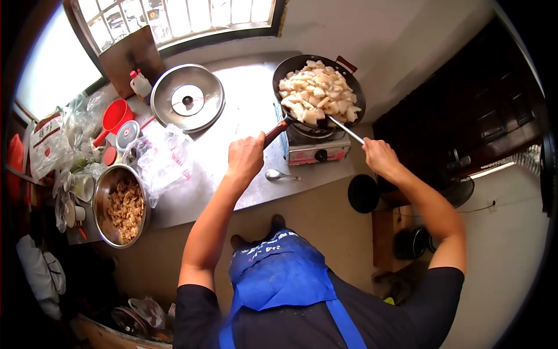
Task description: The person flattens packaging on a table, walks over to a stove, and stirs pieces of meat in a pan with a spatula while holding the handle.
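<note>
Head view: wok point(289, 67) on the stove point(301, 153), heaped with pale chunks point(318, 93). A hard shove of the utensil point(347, 127) could push some over the rim; a slack grip could let the wok tip. Left hand point(246, 156) fingers wrapped round the wok handle point(275, 134), right hand point(381, 157) fingers round the utensil; its head is buried, type unclear. Steel bowl point(115, 174), at the worktop's point(247, 87) left: brown pieces point(127, 212).

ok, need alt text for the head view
First-person kitchen view: the left hand grips the handle of a wok heaped with pale food chunks on a stove; the right hand holds a utensil reaching into it. A steel bowl of brown food sits at left.
</note>
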`<state>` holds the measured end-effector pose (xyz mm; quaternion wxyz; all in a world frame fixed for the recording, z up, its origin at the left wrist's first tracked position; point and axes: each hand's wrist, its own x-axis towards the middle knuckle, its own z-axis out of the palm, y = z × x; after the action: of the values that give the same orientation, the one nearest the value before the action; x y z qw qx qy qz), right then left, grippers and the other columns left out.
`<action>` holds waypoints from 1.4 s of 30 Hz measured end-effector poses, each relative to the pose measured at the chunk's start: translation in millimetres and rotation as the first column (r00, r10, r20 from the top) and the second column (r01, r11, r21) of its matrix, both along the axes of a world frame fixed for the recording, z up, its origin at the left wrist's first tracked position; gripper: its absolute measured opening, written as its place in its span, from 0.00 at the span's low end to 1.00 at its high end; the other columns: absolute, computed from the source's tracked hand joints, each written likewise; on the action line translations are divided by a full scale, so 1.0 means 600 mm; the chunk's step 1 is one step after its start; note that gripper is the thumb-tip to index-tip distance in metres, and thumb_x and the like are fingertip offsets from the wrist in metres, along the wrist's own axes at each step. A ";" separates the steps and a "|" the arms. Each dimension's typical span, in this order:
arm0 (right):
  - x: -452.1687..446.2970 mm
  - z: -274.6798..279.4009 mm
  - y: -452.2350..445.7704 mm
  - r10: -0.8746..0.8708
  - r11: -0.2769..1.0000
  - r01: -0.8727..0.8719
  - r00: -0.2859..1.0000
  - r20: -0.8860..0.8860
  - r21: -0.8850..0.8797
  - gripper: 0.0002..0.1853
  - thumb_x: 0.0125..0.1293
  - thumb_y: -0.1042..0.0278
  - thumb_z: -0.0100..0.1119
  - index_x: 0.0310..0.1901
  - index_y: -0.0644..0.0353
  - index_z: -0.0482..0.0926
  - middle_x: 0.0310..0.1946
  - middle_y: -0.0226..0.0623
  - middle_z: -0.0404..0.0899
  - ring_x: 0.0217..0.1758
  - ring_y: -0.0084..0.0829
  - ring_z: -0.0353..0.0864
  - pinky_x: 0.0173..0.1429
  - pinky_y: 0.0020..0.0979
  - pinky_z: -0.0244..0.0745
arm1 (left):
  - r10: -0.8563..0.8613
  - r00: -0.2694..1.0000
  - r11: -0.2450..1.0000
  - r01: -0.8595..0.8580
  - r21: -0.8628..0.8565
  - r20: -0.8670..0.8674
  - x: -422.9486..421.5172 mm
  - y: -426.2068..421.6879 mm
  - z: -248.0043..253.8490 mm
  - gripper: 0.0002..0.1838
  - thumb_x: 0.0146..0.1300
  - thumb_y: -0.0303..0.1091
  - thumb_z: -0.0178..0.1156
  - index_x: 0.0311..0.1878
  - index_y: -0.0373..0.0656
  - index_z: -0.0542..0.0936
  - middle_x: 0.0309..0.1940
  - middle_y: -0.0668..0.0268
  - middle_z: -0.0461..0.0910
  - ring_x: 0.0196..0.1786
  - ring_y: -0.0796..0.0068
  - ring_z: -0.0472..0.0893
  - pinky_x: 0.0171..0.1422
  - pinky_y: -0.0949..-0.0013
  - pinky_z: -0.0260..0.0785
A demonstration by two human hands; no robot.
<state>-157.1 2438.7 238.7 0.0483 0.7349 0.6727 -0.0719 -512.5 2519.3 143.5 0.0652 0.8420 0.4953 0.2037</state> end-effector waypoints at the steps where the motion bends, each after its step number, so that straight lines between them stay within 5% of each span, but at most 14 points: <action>1: -0.009 -0.012 0.003 -0.031 0.999 0.032 0.999 -0.027 0.043 0.10 0.75 0.66 0.49 0.44 0.64 0.77 0.36 0.58 0.83 0.43 0.63 0.83 0.47 0.59 0.77 | -0.003 1.000 1.000 0.002 -0.015 -0.011 -0.001 0.001 0.002 0.06 0.58 0.25 0.57 0.39 0.42 0.78 0.24 0.52 0.82 0.30 0.49 0.84 0.36 0.51 0.74; 11: -0.014 -0.089 0.045 -0.060 0.984 0.071 0.996 -0.070 0.163 0.12 0.73 0.65 0.53 0.41 0.65 0.82 0.39 0.57 0.84 0.45 0.61 0.84 0.52 0.56 0.78 | -0.012 1.000 0.999 0.012 -0.030 0.017 -0.014 -0.005 -0.010 0.07 0.58 0.27 0.61 0.41 0.40 0.77 0.26 0.52 0.83 0.32 0.49 0.85 0.37 0.51 0.76; 13: -0.006 -0.049 0.033 0.031 0.999 -0.028 0.981 -0.191 0.016 0.10 0.71 0.68 0.56 0.44 0.66 0.81 0.35 0.55 0.85 0.41 0.57 0.85 0.50 0.54 0.79 | 0.000 0.997 0.995 0.008 -0.102 0.080 -0.034 -0.040 0.031 0.23 0.57 0.38 0.71 0.51 0.37 0.76 0.37 0.51 0.84 0.40 0.49 0.85 0.43 0.51 0.77; 14: -0.058 0.033 0.014 -0.353 0.927 0.247 0.830 -0.432 -0.284 0.18 0.69 0.68 0.58 0.57 0.67 0.78 0.33 0.52 0.83 0.39 0.49 0.86 0.48 0.48 0.79 | 0.040 0.971 0.999 -0.033 -0.035 0.237 -0.042 -0.056 0.045 0.24 0.57 0.36 0.71 0.53 0.36 0.76 0.39 0.50 0.83 0.42 0.49 0.85 0.45 0.53 0.76; 18: -0.052 0.033 -0.040 -0.344 0.939 0.298 0.782 -0.520 -0.172 0.29 0.69 0.68 0.59 0.70 0.65 0.69 0.26 0.42 0.76 0.34 0.30 0.83 0.44 0.37 0.79 | -0.141 0.685 0.918 -0.180 0.354 0.715 -0.113 -0.164 0.185 0.21 0.56 0.24 0.67 0.53 0.36 0.75 0.41 0.54 0.80 0.45 0.59 0.80 0.50 0.61 0.71; 19: -0.046 0.012 -0.048 -0.242 0.965 0.259 0.841 -0.484 -0.033 0.31 0.69 0.67 0.61 0.72 0.65 0.67 0.26 0.41 0.77 0.34 0.31 0.82 0.44 0.36 0.78 | -0.131 0.583 0.898 -0.274 0.345 0.802 -0.133 -0.210 0.220 0.10 0.61 0.29 0.58 0.44 0.36 0.75 0.38 0.56 0.78 0.41 0.61 0.77 0.49 0.59 0.70; 20: -0.041 -0.007 -0.053 -0.137 0.974 0.199 0.893 -0.428 0.105 0.34 0.68 0.66 0.62 0.74 0.64 0.65 0.27 0.41 0.78 0.33 0.33 0.81 0.44 0.34 0.78 | -0.373 0.379 0.807 -0.318 0.497 0.847 -0.149 -0.229 0.262 0.09 0.63 0.35 0.56 0.36 0.39 0.71 0.30 0.61 0.72 0.33 0.68 0.71 0.41 0.62 0.64; 21: -0.040 -0.027 -0.058 -0.108 0.965 0.198 0.896 -0.431 0.170 0.32 0.67 0.66 0.64 0.72 0.64 0.69 0.29 0.40 0.80 0.33 0.32 0.80 0.44 0.31 0.76 | -0.508 0.285 0.729 -0.360 0.582 0.813 -0.165 -0.250 0.301 0.12 0.66 0.40 0.55 0.34 0.42 0.68 0.27 0.65 0.68 0.30 0.71 0.67 0.38 0.64 0.60; 23: -0.045 -0.053 -0.064 -0.096 0.947 0.226 0.877 -0.470 0.229 0.32 0.65 0.60 0.65 0.69 0.63 0.72 0.50 0.55 0.85 0.55 0.51 0.84 0.61 0.39 0.76 | -0.680 0.124 0.676 -0.274 0.684 0.722 -0.205 -0.312 0.374 0.19 0.72 0.49 0.54 0.31 0.48 0.63 0.22 0.72 0.60 0.23 0.78 0.58 0.32 0.69 0.52; 24: -0.050 -0.056 -0.066 -0.085 0.951 0.212 0.881 -0.465 0.227 0.32 0.65 0.60 0.65 0.69 0.63 0.72 0.50 0.55 0.85 0.55 0.51 0.84 0.61 0.39 0.76 | -0.714 0.071 0.673 -0.205 0.710 0.697 -0.218 -0.337 0.400 0.22 0.75 0.53 0.53 0.29 0.51 0.61 0.19 0.76 0.55 0.19 0.82 0.54 0.30 0.72 0.48; 25: -0.055 -0.057 -0.064 -0.159 0.944 0.276 0.860 -0.484 0.180 0.31 0.65 0.59 0.66 0.68 0.63 0.73 0.52 0.56 0.83 0.58 0.51 0.83 0.63 0.39 0.75 | -0.624 0.337 0.647 -0.283 0.708 0.705 -0.231 -0.357 0.424 0.24 0.77 0.57 0.52 0.33 0.49 0.63 0.19 0.77 0.60 0.16 0.83 0.57 0.26 0.75 0.50; 29: -0.070 -0.048 -0.047 -0.301 0.919 0.388 0.802 -0.516 0.067 0.30 0.66 0.58 0.66 0.66 0.62 0.76 0.56 0.56 0.82 0.62 0.52 0.81 0.66 0.40 0.73 | -0.606 0.379 0.640 -0.290 0.712 0.699 -0.244 -0.379 0.449 0.26 0.76 0.59 0.53 0.30 0.49 0.63 0.19 0.78 0.59 0.15 0.83 0.57 0.26 0.76 0.51; 42: -0.072 -0.055 -0.050 -0.277 0.919 0.371 0.850 -0.448 0.136 0.28 0.66 0.58 0.66 0.65 0.61 0.77 0.53 0.57 0.83 0.59 0.53 0.82 0.63 0.41 0.75 | -0.558 0.519 0.508 -0.405 0.761 0.648 -0.248 -0.406 0.467 0.25 0.76 0.58 0.51 0.29 0.51 0.62 0.19 0.79 0.56 0.15 0.85 0.56 0.26 0.78 0.53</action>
<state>-200.2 2408.8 205.6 -0.1910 0.8061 0.5363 -0.1615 -661.6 2275.8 423.5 -0.1161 0.5640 0.1787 0.7978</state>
